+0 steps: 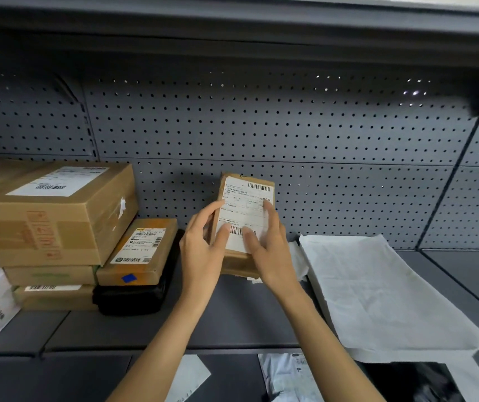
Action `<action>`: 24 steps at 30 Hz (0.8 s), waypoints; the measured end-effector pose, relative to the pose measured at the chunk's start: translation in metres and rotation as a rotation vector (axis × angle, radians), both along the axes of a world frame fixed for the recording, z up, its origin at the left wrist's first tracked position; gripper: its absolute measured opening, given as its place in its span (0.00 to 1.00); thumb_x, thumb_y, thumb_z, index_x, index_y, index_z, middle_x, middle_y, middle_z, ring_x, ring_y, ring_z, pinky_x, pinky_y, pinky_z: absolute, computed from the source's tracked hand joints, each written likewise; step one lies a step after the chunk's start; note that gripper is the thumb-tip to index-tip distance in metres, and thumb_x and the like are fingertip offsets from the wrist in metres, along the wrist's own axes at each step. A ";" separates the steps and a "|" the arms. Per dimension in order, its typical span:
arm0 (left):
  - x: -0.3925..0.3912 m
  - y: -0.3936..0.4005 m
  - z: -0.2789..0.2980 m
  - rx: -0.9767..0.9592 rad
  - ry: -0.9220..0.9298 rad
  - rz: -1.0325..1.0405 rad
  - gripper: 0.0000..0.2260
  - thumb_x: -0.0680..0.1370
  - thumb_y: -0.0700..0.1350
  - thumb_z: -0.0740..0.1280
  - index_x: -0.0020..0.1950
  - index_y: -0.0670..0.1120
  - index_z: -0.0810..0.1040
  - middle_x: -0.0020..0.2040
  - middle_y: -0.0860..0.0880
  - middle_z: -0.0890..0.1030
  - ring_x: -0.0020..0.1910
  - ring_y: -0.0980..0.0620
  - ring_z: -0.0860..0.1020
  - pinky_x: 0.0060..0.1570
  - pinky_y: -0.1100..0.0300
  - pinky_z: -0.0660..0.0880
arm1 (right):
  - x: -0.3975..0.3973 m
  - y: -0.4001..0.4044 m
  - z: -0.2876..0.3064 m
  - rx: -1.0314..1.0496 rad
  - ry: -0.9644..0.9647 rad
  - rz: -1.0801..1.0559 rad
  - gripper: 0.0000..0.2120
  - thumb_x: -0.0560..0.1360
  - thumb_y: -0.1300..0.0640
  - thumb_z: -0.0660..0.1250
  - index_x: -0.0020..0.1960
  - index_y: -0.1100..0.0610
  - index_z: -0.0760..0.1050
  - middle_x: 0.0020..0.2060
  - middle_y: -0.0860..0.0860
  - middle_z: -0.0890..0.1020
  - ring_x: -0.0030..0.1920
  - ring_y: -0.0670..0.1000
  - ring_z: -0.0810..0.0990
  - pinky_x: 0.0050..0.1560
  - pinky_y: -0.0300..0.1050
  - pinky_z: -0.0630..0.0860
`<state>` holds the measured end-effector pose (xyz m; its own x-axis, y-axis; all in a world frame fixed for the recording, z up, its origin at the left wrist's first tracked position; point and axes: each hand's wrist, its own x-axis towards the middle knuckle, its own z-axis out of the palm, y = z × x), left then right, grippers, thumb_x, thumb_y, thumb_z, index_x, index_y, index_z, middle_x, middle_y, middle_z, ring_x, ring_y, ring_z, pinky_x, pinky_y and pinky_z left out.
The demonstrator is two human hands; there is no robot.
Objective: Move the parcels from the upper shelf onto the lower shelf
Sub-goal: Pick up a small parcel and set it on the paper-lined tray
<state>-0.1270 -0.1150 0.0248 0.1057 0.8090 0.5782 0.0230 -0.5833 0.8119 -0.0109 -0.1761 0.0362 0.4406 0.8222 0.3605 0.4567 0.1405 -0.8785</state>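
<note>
parcel (247, 216) upright, mid-shelf by the pegboard (319, 134) | left hand (203, 250) grips its left edge | right hand (270, 250) holds its right side, thumb on label | box stack (52, 221) far left | white paper (377, 291) right

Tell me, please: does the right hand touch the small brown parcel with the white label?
Touching. The head view shows the right hand with fingers lying on the label of the small brown parcel.

Five brown boxes (55, 210) – one held up, four stacked at the left. Two hands (203, 253). One big white bag (377, 291), one black case (133, 297).
</note>
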 end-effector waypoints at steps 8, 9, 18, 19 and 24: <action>0.010 -0.033 0.030 0.039 -0.148 -0.189 0.16 0.86 0.38 0.58 0.69 0.51 0.76 0.68 0.55 0.80 0.70 0.58 0.75 0.69 0.56 0.73 | 0.018 -0.007 0.003 0.244 0.252 0.014 0.25 0.83 0.48 0.62 0.77 0.47 0.58 0.69 0.49 0.75 0.65 0.46 0.79 0.62 0.49 0.80; 0.011 -0.036 0.033 0.065 -0.132 -0.189 0.16 0.85 0.39 0.60 0.70 0.53 0.75 0.69 0.54 0.79 0.72 0.57 0.74 0.72 0.52 0.72 | 0.020 -0.009 0.004 0.277 0.276 0.014 0.23 0.84 0.51 0.60 0.77 0.48 0.59 0.65 0.48 0.77 0.61 0.43 0.81 0.58 0.44 0.81; 0.004 -0.046 0.068 -0.281 -0.002 -0.348 0.40 0.74 0.48 0.75 0.80 0.61 0.57 0.53 0.74 0.75 0.46 0.83 0.75 0.41 0.82 0.72 | 0.035 -0.021 0.017 0.415 0.286 0.014 0.19 0.86 0.55 0.52 0.77 0.52 0.61 0.65 0.43 0.77 0.60 0.37 0.79 0.55 0.35 0.78; 0.004 -0.048 0.068 -0.271 0.003 -0.350 0.38 0.74 0.45 0.76 0.78 0.61 0.60 0.50 0.73 0.79 0.47 0.81 0.77 0.41 0.80 0.73 | 0.037 -0.020 0.016 0.394 0.266 0.021 0.20 0.86 0.55 0.53 0.78 0.52 0.61 0.67 0.43 0.75 0.64 0.39 0.77 0.59 0.38 0.78; 0.013 -0.059 0.056 -0.188 -0.022 -0.323 0.39 0.73 0.44 0.77 0.78 0.59 0.62 0.57 0.70 0.81 0.57 0.72 0.79 0.52 0.72 0.78 | 0.037 -0.021 0.024 0.285 0.247 0.142 0.25 0.85 0.44 0.51 0.81 0.49 0.57 0.76 0.43 0.67 0.74 0.37 0.67 0.73 0.41 0.69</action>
